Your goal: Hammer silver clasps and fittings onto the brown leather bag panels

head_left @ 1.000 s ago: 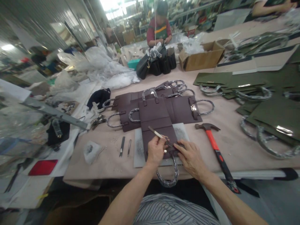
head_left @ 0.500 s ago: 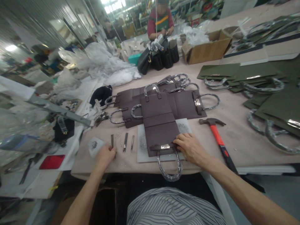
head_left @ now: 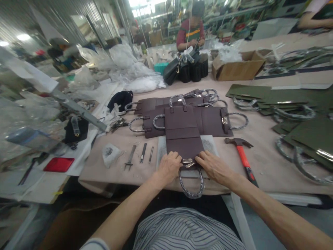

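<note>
- Plum-brown leather bag panel (head_left: pixel 184 147) lies flat in front of me on a pale grey board (head_left: pixel 210 143), its near edge at my hands.
- A metal clasp fitting (head_left: pixel 187 162) sits on that near edge, between my hands, and a plastic-wrapped handle (head_left: pixel 191 183) loops down past the counter's edge.
- My left hand (head_left: pixel 169 169) rests on the leather just left of the fitting, fingers slightly curled, holding nothing I can see.
- My right hand (head_left: pixel 214 169) lies open on the leather to the right of the fitting, fingers spread, gripping nothing.
- Left of the board, a small pincer tool (head_left: pixel 130 158), a chisel (head_left: pixel 143 153) and a slim blade (head_left: pixel 151 155) lie on the counter (head_left: pixel 91 177).
- To the right lies a hammer with a red handle (head_left: pixel 243 156).
- Beyond the board are more plum-brown panels (head_left: pixel 213 125); further right are olive-green panels (head_left: pixel 299 100).
- Across the counter, a co-worker in a red top and green apron (head_left: pixel 189 34) stands behind black bags (head_left: pixel 194 71).
</note>
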Demonstrator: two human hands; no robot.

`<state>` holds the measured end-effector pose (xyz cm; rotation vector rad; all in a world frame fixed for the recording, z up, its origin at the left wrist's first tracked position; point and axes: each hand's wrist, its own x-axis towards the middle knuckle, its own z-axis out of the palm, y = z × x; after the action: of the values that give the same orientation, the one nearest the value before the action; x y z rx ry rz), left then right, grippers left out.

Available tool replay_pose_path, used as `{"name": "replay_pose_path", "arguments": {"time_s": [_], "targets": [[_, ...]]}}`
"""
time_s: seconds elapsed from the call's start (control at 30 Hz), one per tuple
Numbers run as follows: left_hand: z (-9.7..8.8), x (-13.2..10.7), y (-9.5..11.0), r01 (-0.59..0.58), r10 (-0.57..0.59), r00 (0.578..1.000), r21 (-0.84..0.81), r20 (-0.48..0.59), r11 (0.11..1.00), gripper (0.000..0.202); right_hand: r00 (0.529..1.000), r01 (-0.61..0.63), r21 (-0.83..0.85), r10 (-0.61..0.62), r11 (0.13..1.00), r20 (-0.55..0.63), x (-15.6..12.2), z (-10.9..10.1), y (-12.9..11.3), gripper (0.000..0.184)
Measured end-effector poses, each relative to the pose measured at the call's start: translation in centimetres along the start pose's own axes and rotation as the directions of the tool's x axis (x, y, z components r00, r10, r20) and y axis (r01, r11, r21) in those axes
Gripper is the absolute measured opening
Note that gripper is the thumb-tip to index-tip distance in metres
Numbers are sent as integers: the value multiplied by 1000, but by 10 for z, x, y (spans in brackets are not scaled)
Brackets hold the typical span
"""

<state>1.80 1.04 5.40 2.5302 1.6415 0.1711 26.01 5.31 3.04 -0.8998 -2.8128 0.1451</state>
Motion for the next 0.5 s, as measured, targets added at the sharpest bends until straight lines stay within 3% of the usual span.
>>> {"name": "replay_pose_path", "arguments": {"time_s": [0.1,0.2,0.37,0.5], "targets": [[1,5,-1,-100,96,994,79,51,992,10,999,-30,41,30,999,-12,-2,1,1,26],[0,-4,-19,-254,248,964,57,94,965,19,1000,-23,71,23,997,-6,-4,-1,4,29],[7,-16,-55,-477,477,878,-104,-26,873,32,996,53,141,-62,989,60,-1,-13,14,27],[17,-19,-62,-511,504,859,-183,-88,840,30,984,128,158,-146,979,102,5,-20,19,27]]}}
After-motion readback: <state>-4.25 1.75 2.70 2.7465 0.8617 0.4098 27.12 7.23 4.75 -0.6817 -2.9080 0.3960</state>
